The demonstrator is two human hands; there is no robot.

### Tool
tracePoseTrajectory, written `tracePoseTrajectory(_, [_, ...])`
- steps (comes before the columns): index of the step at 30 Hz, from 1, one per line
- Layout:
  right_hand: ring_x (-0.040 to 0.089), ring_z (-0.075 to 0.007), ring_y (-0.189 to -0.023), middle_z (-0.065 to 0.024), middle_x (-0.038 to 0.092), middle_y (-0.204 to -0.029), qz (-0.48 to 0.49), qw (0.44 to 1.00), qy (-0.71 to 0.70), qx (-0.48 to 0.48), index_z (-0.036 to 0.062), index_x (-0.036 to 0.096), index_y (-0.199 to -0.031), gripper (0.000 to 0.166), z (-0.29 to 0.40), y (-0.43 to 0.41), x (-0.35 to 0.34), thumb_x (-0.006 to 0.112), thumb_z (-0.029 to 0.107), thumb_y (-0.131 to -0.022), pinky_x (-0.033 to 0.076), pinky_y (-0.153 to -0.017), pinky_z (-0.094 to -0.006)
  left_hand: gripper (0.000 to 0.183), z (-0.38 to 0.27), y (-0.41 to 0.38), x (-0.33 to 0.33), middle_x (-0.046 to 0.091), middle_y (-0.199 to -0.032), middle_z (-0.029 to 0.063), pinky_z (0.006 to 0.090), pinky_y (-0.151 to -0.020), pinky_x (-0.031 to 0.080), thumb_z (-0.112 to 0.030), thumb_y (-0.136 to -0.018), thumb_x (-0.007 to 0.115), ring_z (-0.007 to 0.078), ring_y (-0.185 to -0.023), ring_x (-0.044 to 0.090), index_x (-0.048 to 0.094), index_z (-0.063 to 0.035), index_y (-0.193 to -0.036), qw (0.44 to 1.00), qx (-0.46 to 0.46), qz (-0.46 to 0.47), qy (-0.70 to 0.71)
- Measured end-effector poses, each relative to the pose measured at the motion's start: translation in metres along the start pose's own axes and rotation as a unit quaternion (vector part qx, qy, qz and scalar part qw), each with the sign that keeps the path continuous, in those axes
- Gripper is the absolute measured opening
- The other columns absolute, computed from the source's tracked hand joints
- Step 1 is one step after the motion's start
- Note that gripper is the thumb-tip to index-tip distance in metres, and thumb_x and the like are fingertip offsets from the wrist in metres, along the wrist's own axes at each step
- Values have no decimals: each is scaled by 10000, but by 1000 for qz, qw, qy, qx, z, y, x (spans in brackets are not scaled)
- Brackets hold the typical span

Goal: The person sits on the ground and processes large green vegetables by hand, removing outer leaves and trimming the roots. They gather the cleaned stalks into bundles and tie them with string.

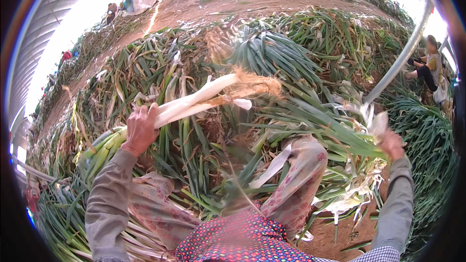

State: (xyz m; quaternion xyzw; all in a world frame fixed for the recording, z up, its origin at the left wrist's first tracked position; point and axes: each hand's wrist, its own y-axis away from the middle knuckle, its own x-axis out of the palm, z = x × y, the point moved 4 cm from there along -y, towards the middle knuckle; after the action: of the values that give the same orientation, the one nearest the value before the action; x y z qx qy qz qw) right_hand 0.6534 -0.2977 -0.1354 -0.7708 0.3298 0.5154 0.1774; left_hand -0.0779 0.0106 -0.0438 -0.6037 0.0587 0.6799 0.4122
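My left hand (141, 128) is closed around a few long green onions (196, 96); their white stalks and tangled roots point to the upper right, and their green tops hang to the lower left. On the right, my right hand (392, 145) grips peeled-off green onion leaves (338, 129) with pale skins, slightly blurred. Between the hands, past my knees, lies a bundle of green onions (269, 49) with blue-green leaves. A strip of white onion skin (272, 167) rests against my right knee.
Heaps of onion leaves (127, 65) surround me on reddish soil. A metal pole (404, 54) slants at the right, with a seated person (429, 63) beyond it. More green onions lie at the lower left (62, 218) and far right (426, 145).
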Motion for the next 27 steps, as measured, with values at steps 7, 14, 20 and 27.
tracePoseTrajectory(7, [408,-318,-1323,-211,419,-1432,-40,806,-486,-335,9,365,-1423,838,277,54,-124,734,426,-797,314,-1114,-389,631,-18,18,9,566,-896,151,448,-691,503,-79,-570,760,348,-846,596,495,-62,-1143,998,-56,12,29])
tracePoseTrajectory(14, [665,-181,-755,-146,654,-931,316,401,-826,-239,4,544,-1161,506,430,123,-210,662,415,-891,558,-688,-333,549,-39,21,-1,558,-887,152,440,-668,489,-71,-661,691,334,-813,585,497,-22,-1171,999,-23,-35,5])
tracePoseTrajectory(20, [451,-92,-433,-16,518,-559,304,401,-822,-266,26,596,-789,393,439,136,-195,593,388,-942,335,-386,-239,460,-46,33,1,552,-866,151,425,-655,482,-50,-749,600,319,-802,579,504,-1,-1197,999,-26,-39,-10])
tracePoseTrajectory(27, [388,-96,-465,11,472,-561,292,559,-696,-344,51,650,-901,218,387,149,-171,555,244,-928,277,-450,-251,427,-66,40,8,552,-814,143,425,-642,487,-43,-758,592,316,-768,583,521,-25,-1179,999,7,-29,40])
